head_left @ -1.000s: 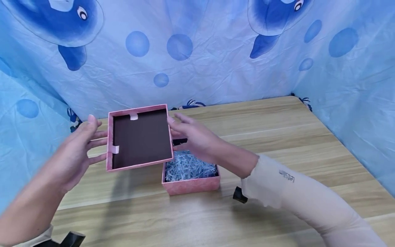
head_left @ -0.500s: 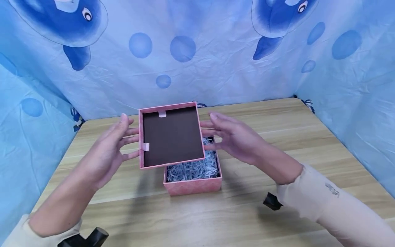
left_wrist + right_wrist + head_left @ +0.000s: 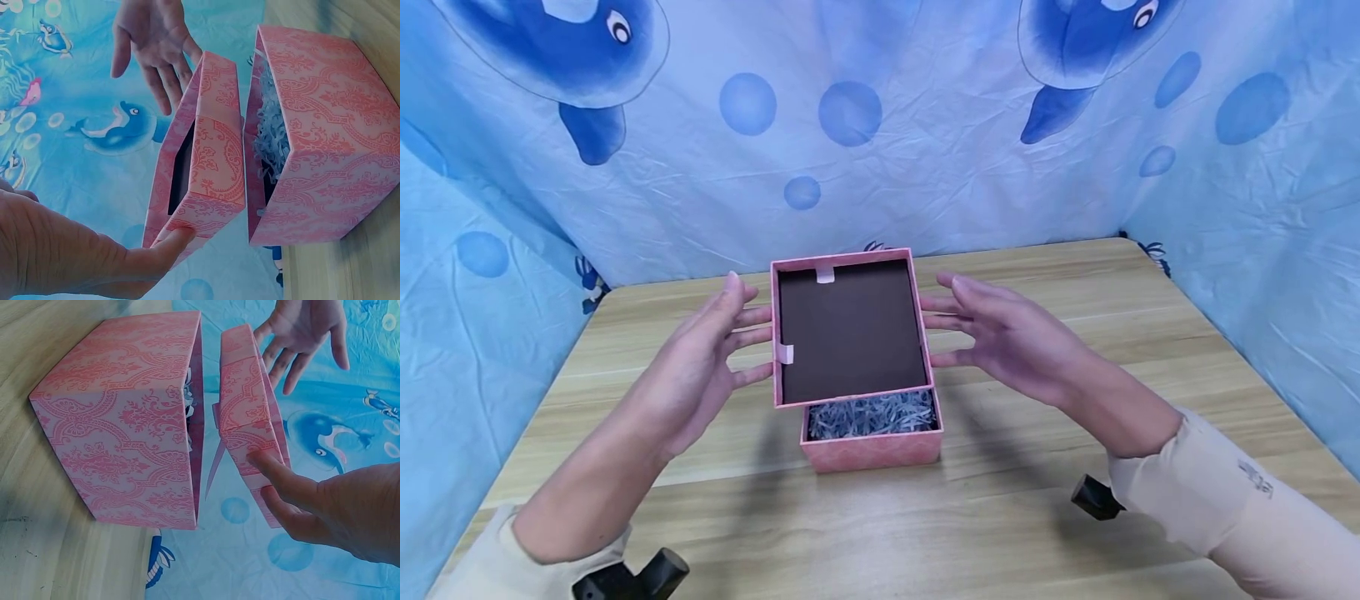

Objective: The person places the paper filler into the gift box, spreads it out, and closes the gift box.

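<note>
A square pink lid (image 3: 853,333), dark inside with white tabs on its rim, is held above the table with its hollow side up. My left hand (image 3: 696,375) presses its left side with extended fingers, thumb raised off it. On the opposite side, the straight fingers of my right hand (image 3: 1015,342) touch the lid's edge. Below and partly covered by it stands a pink patterned box (image 3: 872,454) filled with pale blue shredded paper (image 3: 880,415). Both wrist views show a narrow gap between the lid (image 3: 215,156) and the upright box (image 3: 119,444).
The box stands on a light wood-grain table (image 3: 880,533). Behind and beside it hangs a blue curtain (image 3: 925,183) printed with whales and bubbles. Black wrist-mounted devices (image 3: 662,575) sit near the beige sleeves (image 3: 1195,483).
Both hands have carried the lid to the right, from the box's left side to over the box. The box has stayed on the table.
</note>
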`<act>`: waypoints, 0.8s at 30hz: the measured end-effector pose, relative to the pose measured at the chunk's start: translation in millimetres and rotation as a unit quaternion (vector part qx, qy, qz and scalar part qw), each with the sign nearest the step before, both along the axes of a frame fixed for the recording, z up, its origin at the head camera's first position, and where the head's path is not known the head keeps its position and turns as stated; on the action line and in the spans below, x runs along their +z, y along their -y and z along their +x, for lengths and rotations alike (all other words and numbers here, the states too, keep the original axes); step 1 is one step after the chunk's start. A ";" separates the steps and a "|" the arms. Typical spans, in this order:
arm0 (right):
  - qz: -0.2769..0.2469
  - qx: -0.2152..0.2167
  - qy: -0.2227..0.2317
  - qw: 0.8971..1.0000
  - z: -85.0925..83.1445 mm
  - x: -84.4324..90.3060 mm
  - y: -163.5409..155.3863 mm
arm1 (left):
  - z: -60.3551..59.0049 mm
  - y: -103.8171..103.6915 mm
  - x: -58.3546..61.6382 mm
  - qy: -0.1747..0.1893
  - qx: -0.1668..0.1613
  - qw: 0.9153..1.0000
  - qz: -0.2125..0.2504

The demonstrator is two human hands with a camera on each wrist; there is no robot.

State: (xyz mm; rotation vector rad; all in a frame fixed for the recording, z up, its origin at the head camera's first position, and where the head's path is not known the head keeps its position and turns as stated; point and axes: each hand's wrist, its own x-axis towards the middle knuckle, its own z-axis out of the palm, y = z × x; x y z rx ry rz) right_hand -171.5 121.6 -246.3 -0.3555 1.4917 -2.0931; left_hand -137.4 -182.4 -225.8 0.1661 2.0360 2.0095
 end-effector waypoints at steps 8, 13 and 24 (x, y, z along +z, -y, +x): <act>0.002 0.001 -0.010 1.000 1.8 0.5 -5.5 | 0.7 -4.1 0.2 0.005 0.001 1.000 0.013; -0.004 0.007 -0.010 1.000 1.9 -0.7 -8.2 | 0.2 -6.2 -0.9 0.011 0.006 1.000 0.026; -0.004 0.004 -0.024 1.000 1.5 0.2 -10.9 | 2.5 -15.2 2.9 0.008 0.012 0.999 0.035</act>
